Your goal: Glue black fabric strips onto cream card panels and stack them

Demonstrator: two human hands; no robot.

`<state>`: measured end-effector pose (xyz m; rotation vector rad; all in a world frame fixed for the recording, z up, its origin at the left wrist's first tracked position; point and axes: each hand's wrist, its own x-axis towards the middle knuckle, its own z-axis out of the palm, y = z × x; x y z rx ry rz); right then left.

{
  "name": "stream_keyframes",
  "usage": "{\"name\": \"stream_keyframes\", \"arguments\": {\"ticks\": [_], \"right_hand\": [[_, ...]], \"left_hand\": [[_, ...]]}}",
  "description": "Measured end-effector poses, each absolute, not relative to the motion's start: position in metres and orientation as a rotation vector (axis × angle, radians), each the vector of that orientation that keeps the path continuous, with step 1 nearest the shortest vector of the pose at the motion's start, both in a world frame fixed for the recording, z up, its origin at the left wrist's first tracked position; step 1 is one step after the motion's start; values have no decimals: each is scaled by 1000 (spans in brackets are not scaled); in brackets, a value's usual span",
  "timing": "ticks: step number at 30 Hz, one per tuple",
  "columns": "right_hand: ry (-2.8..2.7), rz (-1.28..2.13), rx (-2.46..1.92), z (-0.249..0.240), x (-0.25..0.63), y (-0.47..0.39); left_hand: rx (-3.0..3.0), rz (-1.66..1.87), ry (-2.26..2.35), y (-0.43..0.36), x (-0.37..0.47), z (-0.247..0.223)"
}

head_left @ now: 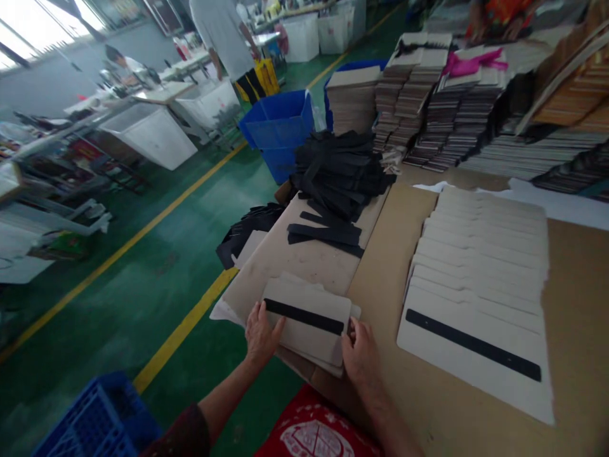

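A small stack of light grey boards lies at the near corner of the worktable. Across the top board runs a black strip, reaching nearly from edge to edge. My left hand holds the board's left edge, its thumb on top near the strip's end. At the right edge my right hand grips the board with curled fingers, beside the strip's other end. Farther right lies an overlapping row of grey boards; the nearest carries another black strip.
Loose black strips and a big heap of them sit beyond my hands. Tall board stacks line the table's back. Blue bins stand past the left edge, and a blue crate is lower left. Other people are in the background.
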<state>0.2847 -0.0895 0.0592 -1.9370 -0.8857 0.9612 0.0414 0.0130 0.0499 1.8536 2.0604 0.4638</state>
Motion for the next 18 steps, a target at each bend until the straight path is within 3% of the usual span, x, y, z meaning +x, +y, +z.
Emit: {"name": "stream_keyframes", "arguments": {"ticks": [7,18], "right_hand": [[-706,1032,-2036,76,275,-76],[-588,1225,-1530,119,300,-96]], "left_hand": [[1805,559,2026,12,35,45],[1483,628,2044,3,35,85]]}}
